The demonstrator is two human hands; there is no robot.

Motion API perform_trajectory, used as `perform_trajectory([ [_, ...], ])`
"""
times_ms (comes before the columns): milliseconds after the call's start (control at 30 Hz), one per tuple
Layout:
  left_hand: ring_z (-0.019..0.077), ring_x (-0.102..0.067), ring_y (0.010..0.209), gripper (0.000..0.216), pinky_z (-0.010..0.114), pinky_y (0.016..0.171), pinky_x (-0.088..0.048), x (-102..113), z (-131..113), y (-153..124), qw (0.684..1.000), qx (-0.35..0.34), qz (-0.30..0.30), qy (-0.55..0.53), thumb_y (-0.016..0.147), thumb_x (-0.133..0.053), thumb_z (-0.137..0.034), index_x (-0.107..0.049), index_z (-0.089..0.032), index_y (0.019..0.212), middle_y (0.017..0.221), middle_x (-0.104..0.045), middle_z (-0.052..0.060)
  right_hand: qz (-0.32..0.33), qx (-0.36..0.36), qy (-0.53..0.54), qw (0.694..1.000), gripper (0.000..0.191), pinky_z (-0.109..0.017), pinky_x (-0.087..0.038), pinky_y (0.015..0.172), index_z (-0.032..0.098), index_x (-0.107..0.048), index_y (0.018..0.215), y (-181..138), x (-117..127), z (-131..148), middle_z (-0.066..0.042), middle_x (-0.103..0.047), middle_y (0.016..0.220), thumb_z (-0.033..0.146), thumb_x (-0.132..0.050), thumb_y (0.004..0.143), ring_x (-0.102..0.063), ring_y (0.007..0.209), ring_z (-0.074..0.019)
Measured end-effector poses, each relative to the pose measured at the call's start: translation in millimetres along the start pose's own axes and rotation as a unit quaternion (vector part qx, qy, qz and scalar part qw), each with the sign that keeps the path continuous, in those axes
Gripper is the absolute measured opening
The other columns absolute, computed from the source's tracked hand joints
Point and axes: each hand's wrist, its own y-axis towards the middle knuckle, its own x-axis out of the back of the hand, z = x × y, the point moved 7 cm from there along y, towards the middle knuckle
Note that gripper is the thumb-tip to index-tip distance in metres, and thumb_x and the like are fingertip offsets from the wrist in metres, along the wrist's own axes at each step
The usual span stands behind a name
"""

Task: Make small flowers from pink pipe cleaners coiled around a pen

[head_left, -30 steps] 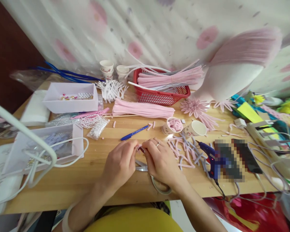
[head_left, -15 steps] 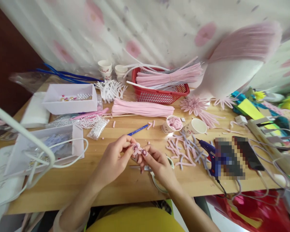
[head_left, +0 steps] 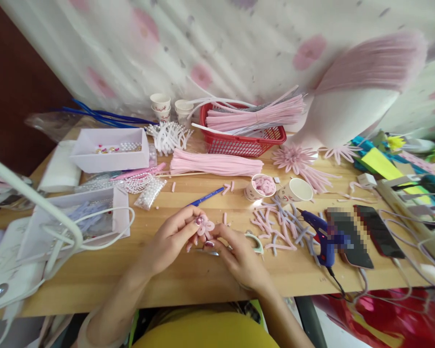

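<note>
A small pink looped flower, fuzzy like bent pipe cleaner, is held above the table's near middle. My left hand is closed, pinching the flower between thumb and fingers. From the other side my right hand is closed at the flower's lower edge, fingertips touching it. Under the hands lie scissors with pale green handles, mostly hidden by the right hand. Just beyond the fingers is a blue pen. To the right, a paper cup holds pink coiled pieces, beside another paper cup.
Cut pink and grey pipe cleaner pieces lie right of my hands, near a blue glue gun and phones. Behind are a pink pipe cleaner bundle and a red basket. White boxes and a lamp arm stand left.
The flower has turned so its loops face up more openly. My right hand has shifted down slightly, its fingers now lower on the flower. The view has moved a little.
</note>
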Motion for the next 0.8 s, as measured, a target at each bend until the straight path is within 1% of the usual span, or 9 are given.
perform_trajectory([
  [100,0.0113,-0.051,0.058,0.019,0.024,0.054,-0.042,0.7,0.0,-0.5,0.999,0.016,0.033,-0.003,0.092,-0.050,-0.036,-0.057,-0.018,0.093,0.070,-0.063,0.000,0.033,0.006,0.028,0.999,0.014,-0.025,-0.046,0.074,0.020,-0.060,0.093,-1.4,-0.2,0.2,-0.001,-0.069,0.082,0.020,-0.048,0.098,-0.064,0.077,-0.0148],
  [200,0.0116,-0.053,0.056,0.019,0.024,0.054,-0.043,2.5,-1.2,-1.5,0.998,0.027,0.046,-0.014,0.089,-0.056,-0.036,-0.059,-0.017,0.090,0.069,-0.064,0.001,0.032,0.006,0.044,0.998,0.019,-0.025,-0.045,0.070,0.020,-0.061,0.089,-1.6,4.8,-1.0,0.000,-0.067,0.072,0.024,-0.046,0.099,-0.062,0.069,-0.0143],
  [300,0.0140,-0.060,0.060,0.022,0.026,0.057,-0.048,-0.2,-0.4,-2.6,0.993,0.045,0.072,-0.084,0.084,-0.064,-0.036,-0.063,-0.016,0.094,0.073,-0.069,0.004,0.019,0.002,0.034,0.999,0.024,-0.025,-0.043,0.067,0.019,-0.061,0.082,0.2,12.2,-0.2,0.000,-0.063,0.069,0.026,-0.046,0.099,-0.058,0.066,-0.0144],
  [433,0.0158,-0.067,0.066,0.025,0.027,0.064,-0.054,-6.5,4.9,-2.9,0.974,0.089,0.117,-0.171,0.078,-0.072,-0.034,-0.071,-0.015,0.094,0.082,-0.075,0.009,0.019,0.038,-0.020,0.999,0.023,-0.027,-0.041,0.069,0.019,-0.064,0.080,2.5,19.7,8.7,-0.002,-0.063,0.074,0.024,-0.049,0.096,-0.056,0.071,-0.0159],
  [467,0.0157,-0.068,0.066,0.025,0.027,0.064,-0.054,-8.6,5.7,-3.0,0.969,0.099,0.131,-0.187,0.076,-0.073,-0.033,-0.073,-0.014,0.093,0.083,-0.076,0.009,0.018,0.032,-0.012,0.999,0.022,-0.027,-0.041,0.069,0.019,-0.065,0.079,2.6,20.7,8.1,-0.003,-0.063,0.074,0.025,-0.051,0.095,-0.056,0.071,-0.0162],
  [533,0.0159,-0.069,0.066,0.023,0.026,0.064,-0.055,-12.6,4.6,-2.8,0.960,0.106,0.149,-0.212,0.075,-0.076,-0.031,-0.074,-0.015,0.091,0.083,-0.077,0.010,0.012,-0.020,0.062,0.998,0.022,-0.027,-0.040,0.066,0.018,-0.065,0.076,2.4,20.3,-0.5,-0.002,-0.063,0.071,0.030,-0.056,0.092,-0.055,0.069,-0.0163],
  [600,0.0162,-0.070,0.067,0.020,0.026,0.064,-0.056,-16.2,0.5,-1.9,0.959,0.093,0.147,-0.223,0.076,-0.076,-0.030,-0.075,-0.016,0.089,0.082,-0.078,0.010,-0.024,-0.092,0.192,0.977,0.024,-0.026,-0.038,0.059,0.018,-0.063,0.070,1.1,17.2,-14.4,-0.001,-0.059,0.064,0.036,-0.063,0.086,-0.050,0.061,-0.0147],
  [700,0.0168,-0.071,0.069,0.015,0.027,0.066,-0.057,-23.0,-7.2,-0.8,0.964,0.056,0.130,-0.224,0.078,-0.075,-0.030,-0.076,-0.016,0.085,0.084,-0.078,0.009,-0.096,-0.158,0.385,0.904,0.026,-0.025,-0.033,0.051,0.018,-0.056,0.060,0.2,4.8,-31.6,0.003,-0.048,0.053,0.037,-0.069,0.072,-0.040,0.049,-0.0116],
  [800,0.0175,-0.072,0.069,0.016,0.029,0.068,-0.059,-32.5,-8.5,-0.6,0.962,0.041,0.133,-0.234,0.079,-0.075,-0.031,-0.075,-0.016,0.085,0.085,-0.079,0.009,-0.105,-0.184,0.504,0.837,0.023,-0.024,-0.033,0.042,0.021,-0.050,0.056,5.0,-14.5,-36.9,0.006,-0.039,0.047,0.035,-0.066,0.063,-0.033,0.041,-0.0103],
])
